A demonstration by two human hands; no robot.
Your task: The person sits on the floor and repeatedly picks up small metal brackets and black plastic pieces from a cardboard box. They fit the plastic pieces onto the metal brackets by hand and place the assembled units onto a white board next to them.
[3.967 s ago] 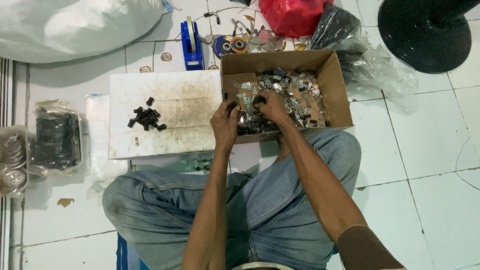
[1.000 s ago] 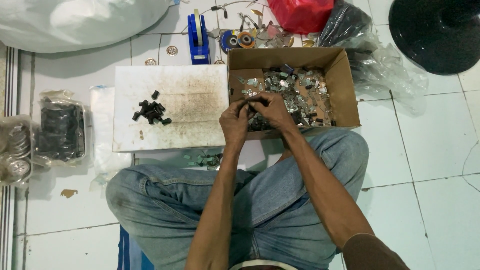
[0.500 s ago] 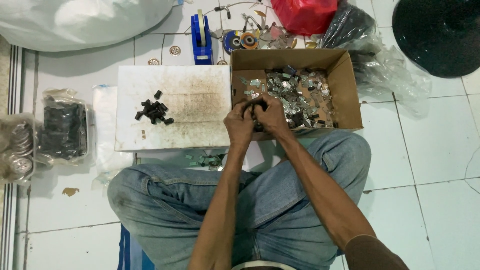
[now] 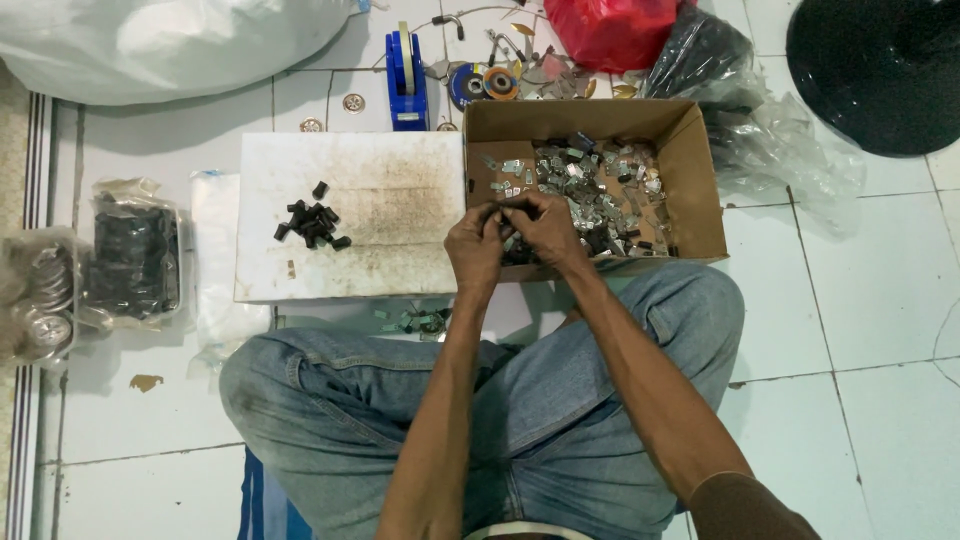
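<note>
1. Head view, hands: the left hand (image 4: 478,248) and the right hand (image 4: 545,228) meet over the near left corner of the cardboard box (image 4: 700,170), knuckles touching. Both have their fingers curled in, pressed together on a small metal piece (image 4: 508,211) pinched between the fingertips of the two hands; its exact shape is too small to tell.
2. Head view, box: the open brown box sits on the white tiled floor (image 4: 880,320), just beyond the person's crossed legs in blue jeans (image 4: 560,400). It holds a heap of small shiny metal clips (image 4: 600,185), mixed with a few darker bits, piled mostly toward the middle and near side.
3. Head view, board: touching the left wall of the box lies a flat white board (image 4: 400,210), stained brown across its surface. On its left part rests a small cluster of black pieces (image 4: 310,224), well apart from the hands.
4. Head view, near edge: a few more metal clips (image 4: 415,320) lie on the floor between the board and the left knee.
5. Head view, left side: a clear bag of dark parts (image 4: 130,262) lies left of the board, with a thin white packet (image 4: 215,260) between them; further left sits a bag of round metal discs (image 4: 40,300).
6. Head view, far side: a blue tape dispenser (image 4: 405,75) stands beyond the board, a red plastic bag (image 4: 610,30) beyond the box, a large white sack (image 4: 170,40) at far left, and a round black base (image 4: 885,70) at far right.
</note>
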